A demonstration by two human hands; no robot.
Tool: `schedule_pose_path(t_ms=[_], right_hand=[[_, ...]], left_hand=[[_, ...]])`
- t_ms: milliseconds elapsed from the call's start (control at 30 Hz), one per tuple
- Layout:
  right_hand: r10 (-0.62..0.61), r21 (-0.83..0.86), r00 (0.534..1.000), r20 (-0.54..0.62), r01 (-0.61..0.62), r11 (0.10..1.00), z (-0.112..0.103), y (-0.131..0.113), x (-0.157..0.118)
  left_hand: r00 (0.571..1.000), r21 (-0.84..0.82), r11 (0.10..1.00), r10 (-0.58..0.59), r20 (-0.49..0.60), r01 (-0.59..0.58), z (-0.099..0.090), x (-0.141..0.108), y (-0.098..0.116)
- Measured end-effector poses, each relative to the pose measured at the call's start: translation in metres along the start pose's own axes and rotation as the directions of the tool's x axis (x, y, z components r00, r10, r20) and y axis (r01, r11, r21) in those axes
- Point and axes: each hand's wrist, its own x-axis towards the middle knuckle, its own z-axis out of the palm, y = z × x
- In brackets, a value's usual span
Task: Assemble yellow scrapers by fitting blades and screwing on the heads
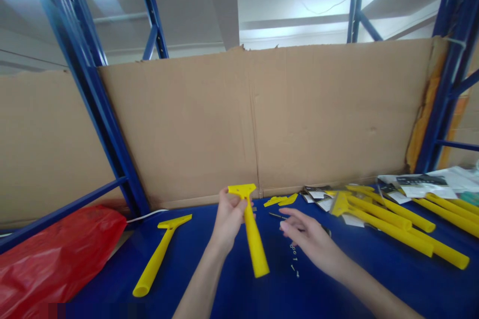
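Left hand [229,219] clenched around yellow scraper [251,232], blade end far, handle near. Right hand [309,239] released, fingers spread, just above small screws [294,259] on blue table [209,279].

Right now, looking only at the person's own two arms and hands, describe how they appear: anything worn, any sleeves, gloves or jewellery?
Both arms are bare from wrist to the frame's lower edge, with no sleeves in view. The left hand and the right hand wear no gloves. No watch, bracelet or ring shows on either, though the picture is too soft to rule out a thin ring. The forearms are slender, and the fingers long.
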Motion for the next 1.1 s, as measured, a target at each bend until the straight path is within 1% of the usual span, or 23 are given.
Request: schedule_pose_path(t_ms=[33,67,100,133,200,233,267,300,333,367,400,433,467,500,533,600,633,700,867,933,1000,1033,1100], right_hand=[[0.04,0.131,0.997,0.071,-0.049,0.99,0.009,-0.001,-0.004],[0.058,0.234,0.989,0.135,-0.088,0.968,0.017,-0.002,-0.007],[0.054,0.311,0.983,0.174,-0.107,0.944,0.022,-0.004,-0.009],[0.059,0.378,0.98,0.188,-0.128,0.917,0.026,-0.005,-0.011],[0.088,0.435,0.982,0.169,-0.154,0.887,0.027,-0.007,-0.014],[0.107,0.439,0.984,0.141,-0.159,0.884,0.025,-0.008,-0.014],[0.124,0.433,0.986,0.108,-0.159,0.887,0.022,-0.008,-0.013],[0.138,0.421,0.987,0.08,-0.159,0.893,0.019,-0.008,-0.013],[0.147,0.409,0.987,0.059,-0.159,0.899,0.016,-0.008,-0.012],[0.152,0.401,0.987,0.045,-0.157,0.902,0.013,-0.007,-0.011],[0.152,0.396,0.988,0.036,-0.154,0.905,0.01,-0.005,-0.009],[0.15,0.392,0.988,0.03,-0.15,0.908,0.008,-0.004,-0.008],[0.147,0.388,0.989,0.025,-0.145,0.91,0.007,-0.002,-0.007],[0.143,0.386,0.99,0.018,-0.139,0.912,0.006,0.0,-0.006],[0.14,0.381,0.99,0.012,-0.134,0.915,0.005,0.002,-0.005],[0.138,0.366,0.99,0.013,-0.133,0.921,0.003,0.006,-0.004],[0.137,0.356,0.99,0.015,-0.134,0.925,0.003,0.008,-0.003],[0.13,0.333,0.991,0.018,-0.128,0.934,0.003,0.012,-0.002],[0.103,0.306,0.994,0.034,-0.109,0.946,0.006,0.016,-0.002],[0.093,0.302,0.995,0.044,-0.102,0.948,0.008,0.017,-0.003],[0.087,0.294,0.995,0.051,-0.098,0.951,0.011,0.018,-0.003],[0.096,0.289,0.994,0.051,-0.106,0.951,0.012,0.018,-0.004],[0.159,0.27,0.986,0.044,-0.165,0.949,0.012,0.018,-0.006]], left_hand=[[0.999,-0.156,0.988,0.003,0.05,0.005,0.012,-0.006,0.002],[0.997,-0.248,0.969,0.007,0.075,0.012,0.023,-0.012,0.003],[0.995,-0.298,0.954,0.018,0.095,0.011,0.033,-0.016,0.002],[0.992,-0.309,0.951,0.034,0.123,0.006,0.04,-0.019,0.0],[0.981,-0.258,0.964,0.111,0.16,-0.066,0.044,-0.018,-0.01],[0.975,-0.192,0.974,0.151,0.162,-0.119,0.041,-0.015,-0.017],[0.971,-0.082,0.979,0.196,0.136,-0.186,0.035,-0.01,-0.026],[0.961,0.088,0.961,0.252,0.11,-0.262,0.027,-0.005,-0.035],[0.949,0.297,0.902,0.287,0.133,-0.315,0.019,0.001,-0.045],[0.934,0.477,0.803,0.315,0.171,-0.358,0.01,0.005,-0.053],[0.922,0.615,0.688,0.303,0.24,-0.386,0.002,0.009,-0.06],[0.92,0.715,0.58,0.26,0.292,-0.391,-0.005,0.012,-0.064],[0.922,0.777,0.496,0.211,0.325,-0.387,-0.009,0.015,-0.066],[0.922,0.815,0.431,0.157,0.355,-0.387,-0.012,0.017,-0.066],[0.926,0.841,0.389,0.104,0.364,-0.375,-0.014,0.018,-0.064],[0.937,0.876,0.353,0.006,0.35,-0.33,-0.014,0.02,-0.058],[0.942,0.887,0.347,-0.026,0.333,-0.304,-0.014,0.021,-0.055],[0.951,0.899,0.344,-0.048,0.304,-0.27,-0.016,0.023,-0.051],[0.962,0.899,0.351,0.019,0.274,-0.263,-0.024,0.022,-0.054],[0.961,0.886,0.376,0.063,0.269,-0.272,-0.024,0.023,-0.055],[0.967,0.847,0.466,0.114,0.229,-0.256,-0.022,0.025,-0.055],[0.971,0.809,0.537,0.147,0.187,-0.238,-0.021,0.027,-0.054],[0.978,0.675,0.713,0.194,0.072,-0.191,-0.018,0.03,-0.051]])
